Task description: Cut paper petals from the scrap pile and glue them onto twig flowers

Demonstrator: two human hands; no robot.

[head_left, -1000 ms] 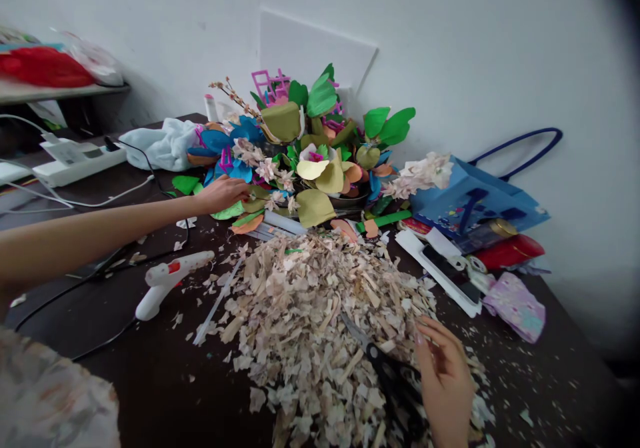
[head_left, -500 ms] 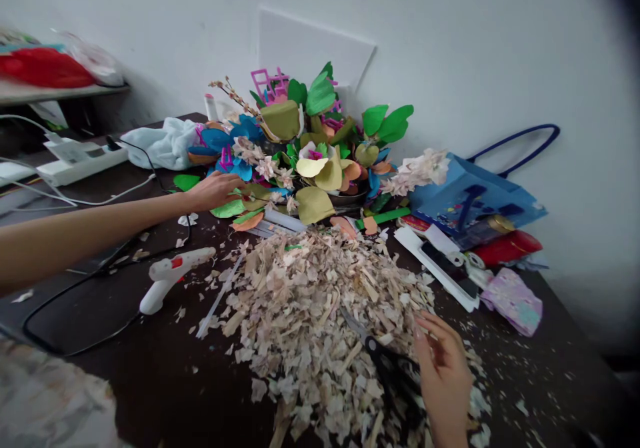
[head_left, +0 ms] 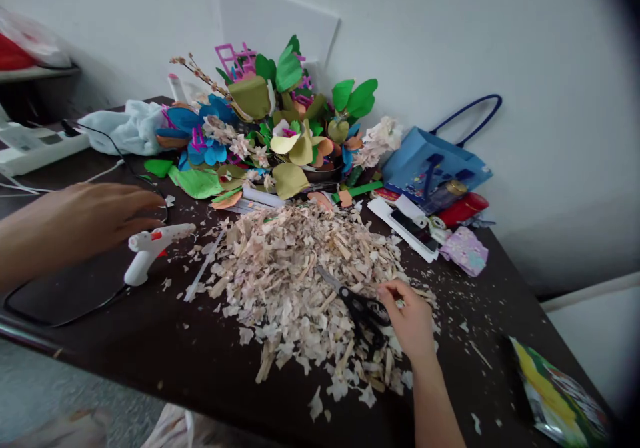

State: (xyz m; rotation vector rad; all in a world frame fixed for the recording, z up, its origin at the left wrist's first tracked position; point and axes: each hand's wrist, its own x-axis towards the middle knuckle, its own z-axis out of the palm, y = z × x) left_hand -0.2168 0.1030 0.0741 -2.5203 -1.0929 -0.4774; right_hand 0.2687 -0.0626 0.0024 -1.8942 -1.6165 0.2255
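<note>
My left hand [head_left: 100, 215] hovers above the table just behind the white glue gun [head_left: 150, 255], its fingers loosely stretched out and holding nothing that I can see. Black-handled scissors [head_left: 361, 311] lie on a heap of pale petal-like scraps [head_left: 285, 261]. Right beside their handles is my right hand [head_left: 413, 321], with thumb and fingers curled together at the heap's right edge. Whatever sits between those fingertips is too small to make out. A clear glue stick [head_left: 205, 266] lies between the glue gun and the heap.
Behind the heap stands an arrangement of colourful paper flowers [head_left: 280, 135]. A blue bag [head_left: 430, 168], a phone [head_left: 414, 230] and a purple cloth [head_left: 465, 251] are at right. A shiny packet [head_left: 560, 395] lies near the front right corner. A power strip [head_left: 43, 151] with cords is at left.
My left hand has drawn back from the paper leaves toward the glue gun. My right hand stays by the scissors. The view has shifted, showing more of the table's front edge and right side.
</note>
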